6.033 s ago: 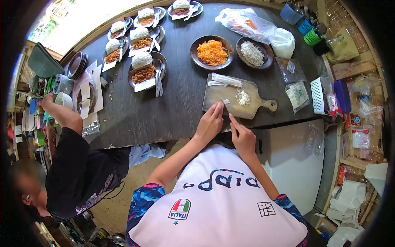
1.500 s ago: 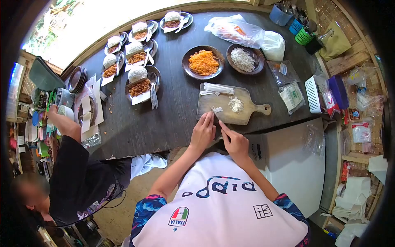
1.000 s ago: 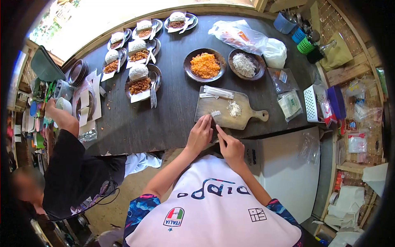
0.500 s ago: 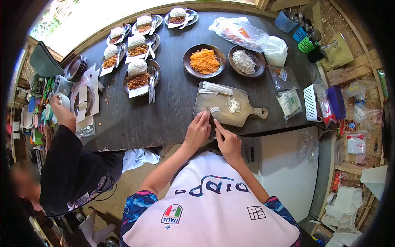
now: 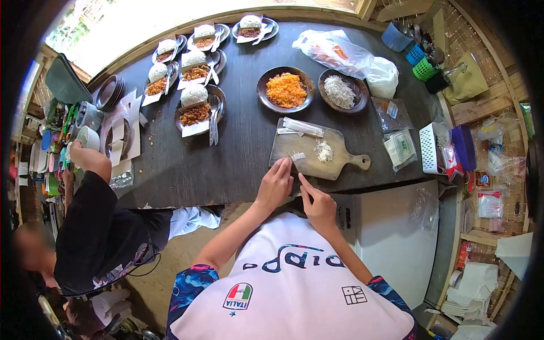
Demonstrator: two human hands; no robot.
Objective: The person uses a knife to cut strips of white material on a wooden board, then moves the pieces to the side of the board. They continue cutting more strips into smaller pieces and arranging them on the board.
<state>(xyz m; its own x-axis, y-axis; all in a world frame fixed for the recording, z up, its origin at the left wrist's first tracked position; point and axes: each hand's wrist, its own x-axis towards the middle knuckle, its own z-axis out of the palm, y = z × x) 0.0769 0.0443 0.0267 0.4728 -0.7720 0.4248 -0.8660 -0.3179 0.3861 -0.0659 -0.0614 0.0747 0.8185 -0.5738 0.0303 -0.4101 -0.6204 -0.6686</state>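
On the wooden cutting board (image 5: 340, 139) lie white vegetable sticks (image 5: 303, 126), a small pile of fine white shreds (image 5: 323, 151) and a row of thin cut white strips (image 5: 297, 156). My left hand (image 5: 275, 186) is closed at the board's near left corner, its fingertips pressed together on the white vegetable behind those strips. Beside it, my right hand (image 5: 319, 207) is curled around what looks like a knife, index finger stretched forward. Most of the knife is hidden by my hands. Behind the board stand a bowl of orange shreds (image 5: 285, 90) and a bowl of white shreds (image 5: 340, 92).
Several plates with rice, a brown dish and cutlery (image 5: 195, 113) stand at the back left. A plastic bag (image 5: 340, 51) lies behind the bowls. A white basket (image 5: 430, 148) is at the right. Left of me, another person's hand (image 5: 90, 158) holds a white cup (image 5: 89, 137).
The view has shifted slightly, so the table things sit a little lower and to the right. My hands keep nearly the same place at the board's corner.
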